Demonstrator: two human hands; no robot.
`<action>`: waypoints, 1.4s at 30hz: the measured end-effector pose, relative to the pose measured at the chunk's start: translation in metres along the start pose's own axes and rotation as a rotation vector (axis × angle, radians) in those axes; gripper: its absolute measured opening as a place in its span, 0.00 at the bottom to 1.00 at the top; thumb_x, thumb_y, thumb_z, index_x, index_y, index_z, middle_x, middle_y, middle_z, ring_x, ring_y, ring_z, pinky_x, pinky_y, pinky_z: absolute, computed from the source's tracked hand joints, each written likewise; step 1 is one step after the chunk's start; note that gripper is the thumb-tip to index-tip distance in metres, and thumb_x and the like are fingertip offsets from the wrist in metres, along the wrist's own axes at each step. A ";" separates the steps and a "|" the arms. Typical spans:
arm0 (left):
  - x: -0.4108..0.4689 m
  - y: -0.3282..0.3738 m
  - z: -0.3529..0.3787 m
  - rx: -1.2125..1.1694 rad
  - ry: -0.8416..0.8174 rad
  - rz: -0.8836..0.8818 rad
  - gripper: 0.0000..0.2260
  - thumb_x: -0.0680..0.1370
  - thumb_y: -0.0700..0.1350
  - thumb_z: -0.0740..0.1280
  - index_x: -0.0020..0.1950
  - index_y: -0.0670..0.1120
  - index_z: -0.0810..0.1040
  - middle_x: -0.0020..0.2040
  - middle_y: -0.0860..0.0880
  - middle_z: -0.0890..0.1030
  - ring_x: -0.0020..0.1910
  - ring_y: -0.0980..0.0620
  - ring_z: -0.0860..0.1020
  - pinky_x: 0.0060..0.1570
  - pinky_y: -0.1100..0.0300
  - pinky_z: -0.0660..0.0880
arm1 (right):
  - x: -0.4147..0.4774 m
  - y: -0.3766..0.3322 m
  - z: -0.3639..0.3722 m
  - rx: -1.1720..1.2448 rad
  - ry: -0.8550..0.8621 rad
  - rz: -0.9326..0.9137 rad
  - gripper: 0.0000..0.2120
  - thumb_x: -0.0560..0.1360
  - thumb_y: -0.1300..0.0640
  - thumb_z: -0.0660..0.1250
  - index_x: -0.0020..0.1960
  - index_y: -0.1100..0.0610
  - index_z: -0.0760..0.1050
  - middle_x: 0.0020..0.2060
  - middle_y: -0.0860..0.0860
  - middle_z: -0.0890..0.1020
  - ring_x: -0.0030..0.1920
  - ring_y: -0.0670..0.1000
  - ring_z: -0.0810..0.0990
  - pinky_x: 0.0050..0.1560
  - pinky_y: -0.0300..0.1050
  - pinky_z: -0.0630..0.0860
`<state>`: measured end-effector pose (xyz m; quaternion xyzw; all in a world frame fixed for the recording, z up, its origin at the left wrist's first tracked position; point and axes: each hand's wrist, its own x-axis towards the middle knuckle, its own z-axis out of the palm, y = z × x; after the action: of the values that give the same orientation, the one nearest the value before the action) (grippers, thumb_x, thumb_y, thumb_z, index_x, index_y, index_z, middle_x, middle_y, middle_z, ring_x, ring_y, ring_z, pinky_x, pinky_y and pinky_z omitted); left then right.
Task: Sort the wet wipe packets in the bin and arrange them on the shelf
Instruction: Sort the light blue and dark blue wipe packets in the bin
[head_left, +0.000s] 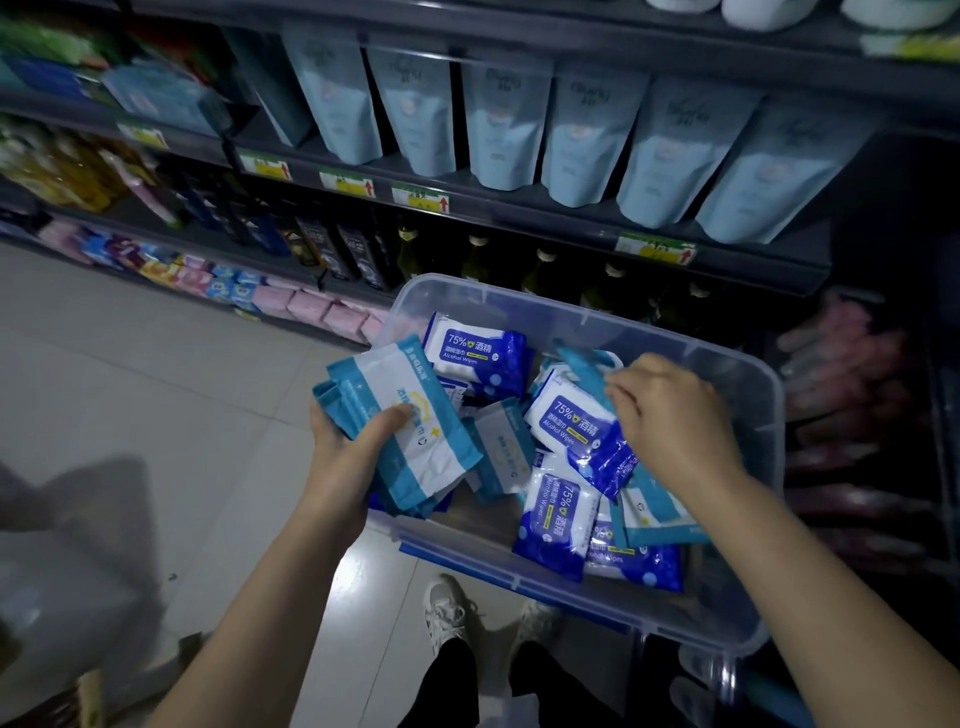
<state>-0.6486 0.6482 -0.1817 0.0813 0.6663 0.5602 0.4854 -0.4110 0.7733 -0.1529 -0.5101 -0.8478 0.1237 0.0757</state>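
Note:
A clear plastic bin (748, 395) holds several wet wipe packets of two kinds: dark blue alcohol wipe packets (480, 353) and light blue-and-white packets (501, 447). My left hand (348, 452) grips a stack of light blue-and-white packets (415, 431) over the bin's left edge, thumb on top. Inside the bin, my right hand (670, 410) pinches the edge of another light blue packet (584, 369) lying above a dark blue one (576, 421).
Dark shelves (519, 208) stand behind the bin, with pale blue pouches (504, 124) above and bottles (540, 265) below. Pink packs (322, 312) line the bottom shelf at left. Tiled floor (156, 374) lies left; my shoes (447, 613) are below the bin.

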 end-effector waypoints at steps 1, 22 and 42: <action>0.000 0.000 0.000 -0.001 -0.004 0.000 0.32 0.67 0.45 0.75 0.67 0.50 0.64 0.60 0.45 0.78 0.51 0.45 0.82 0.45 0.46 0.81 | 0.002 0.001 -0.003 -0.025 0.039 -0.022 0.07 0.76 0.62 0.63 0.44 0.63 0.79 0.41 0.57 0.78 0.41 0.61 0.78 0.39 0.54 0.78; -0.012 0.019 -0.018 -0.129 0.014 -0.002 0.31 0.67 0.44 0.72 0.69 0.47 0.65 0.56 0.47 0.82 0.50 0.48 0.83 0.39 0.56 0.80 | -0.013 -0.040 0.147 -0.469 -0.568 -0.675 0.13 0.68 0.50 0.72 0.51 0.48 0.82 0.65 0.50 0.74 0.70 0.57 0.66 0.67 0.67 0.59; -0.009 0.021 0.006 -0.076 -0.094 0.009 0.32 0.67 0.45 0.72 0.69 0.47 0.65 0.59 0.44 0.80 0.53 0.44 0.82 0.44 0.52 0.80 | -0.024 0.002 0.094 -0.706 -0.363 -0.309 0.16 0.75 0.53 0.63 0.59 0.58 0.77 0.66 0.56 0.71 0.68 0.59 0.63 0.69 0.67 0.42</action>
<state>-0.6486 0.6537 -0.1590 0.0920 0.6204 0.5829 0.5166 -0.4218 0.7405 -0.2431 -0.3416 -0.9042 -0.0993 -0.2364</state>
